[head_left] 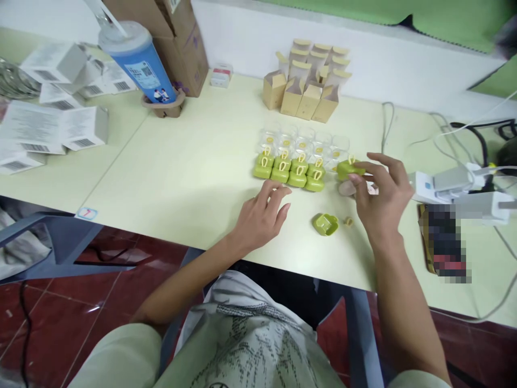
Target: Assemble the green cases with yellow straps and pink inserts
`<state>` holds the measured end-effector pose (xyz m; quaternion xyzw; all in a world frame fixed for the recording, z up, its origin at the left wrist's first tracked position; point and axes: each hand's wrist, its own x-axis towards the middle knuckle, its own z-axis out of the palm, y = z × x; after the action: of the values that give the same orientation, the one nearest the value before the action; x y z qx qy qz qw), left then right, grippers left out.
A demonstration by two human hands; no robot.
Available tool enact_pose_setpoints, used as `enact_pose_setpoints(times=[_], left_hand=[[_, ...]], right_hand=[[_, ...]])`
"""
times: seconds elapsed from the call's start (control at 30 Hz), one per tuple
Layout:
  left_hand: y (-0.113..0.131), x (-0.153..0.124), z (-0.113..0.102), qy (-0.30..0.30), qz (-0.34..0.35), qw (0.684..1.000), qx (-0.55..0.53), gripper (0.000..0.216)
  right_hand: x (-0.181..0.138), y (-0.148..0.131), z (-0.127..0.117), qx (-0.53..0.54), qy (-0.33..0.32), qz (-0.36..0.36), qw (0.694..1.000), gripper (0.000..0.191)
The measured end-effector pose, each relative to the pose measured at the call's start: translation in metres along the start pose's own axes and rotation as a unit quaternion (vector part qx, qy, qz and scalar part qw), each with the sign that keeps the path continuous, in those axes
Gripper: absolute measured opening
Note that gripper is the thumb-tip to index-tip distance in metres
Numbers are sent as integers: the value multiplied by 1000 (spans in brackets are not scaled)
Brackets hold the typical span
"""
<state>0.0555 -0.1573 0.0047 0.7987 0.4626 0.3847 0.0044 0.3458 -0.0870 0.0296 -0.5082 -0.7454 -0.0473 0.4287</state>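
Pinched between the thumb and fingers of my right hand (382, 188) is a green plastic cap (348, 169) with a pale yellow loop on top. My left hand (262, 215) is over the table just in front of the rows of looped green caps (298, 175), its fingers apart and nothing in them. Behind those caps stand several clear plastic cups (302, 141) with a yellow spot inside each. An upturned green cap (325, 224), hollow side showing, lies between my hands. Beside it is a small yellowish loop (348, 221).
Several open small cardboard boxes (301, 99) stand by the wall. To the left are a blue drink cup (150, 73), a large brown carton (189, 59) and piled white boxes (60, 121). A power strip with cables (460, 186) and a phone (444, 240) lie on the right.
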Motion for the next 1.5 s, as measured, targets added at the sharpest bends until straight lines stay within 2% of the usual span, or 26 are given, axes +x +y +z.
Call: enact_pose_setpoints(times=[0.1,0.4,0.57,0.63,0.77,0.93,1.03,1.13,1.3,1.5], left_hand=[[0,0,1,0,6,1000,8,22],[0,2,1,14,14,1000,15,17],[-1,5,-1,-7,58,998,17,16],[0,15,0,-34,99,994,34,19],[-2,50,11,-89,180,976,86,23],[-10,77,33,-126,226,958,121,14],[-16,75,42,-98,230,960,126,15],[-18,71,46,-72,227,964,122,16],[-19,73,53,-75,195,972,112,16],[-17,74,59,-97,167,977,94,19]], right_hand=[[0,1,1,-47,-4,4,999,24],[7,-5,-8,-4,24,15,1000,26],[3,-1,-14,-46,-112,-40,992,31],[-1,-1,-10,-85,-141,-55,985,34],[-6,-4,1,-117,-147,-50,981,37],[-9,-11,7,-141,-166,-72,973,28],[-10,-11,6,-133,-155,-72,976,23],[-8,-13,0,-93,-118,-44,988,20],[-3,-16,-13,18,-40,23,999,21],[-2,-12,-10,38,-52,24,998,28]])
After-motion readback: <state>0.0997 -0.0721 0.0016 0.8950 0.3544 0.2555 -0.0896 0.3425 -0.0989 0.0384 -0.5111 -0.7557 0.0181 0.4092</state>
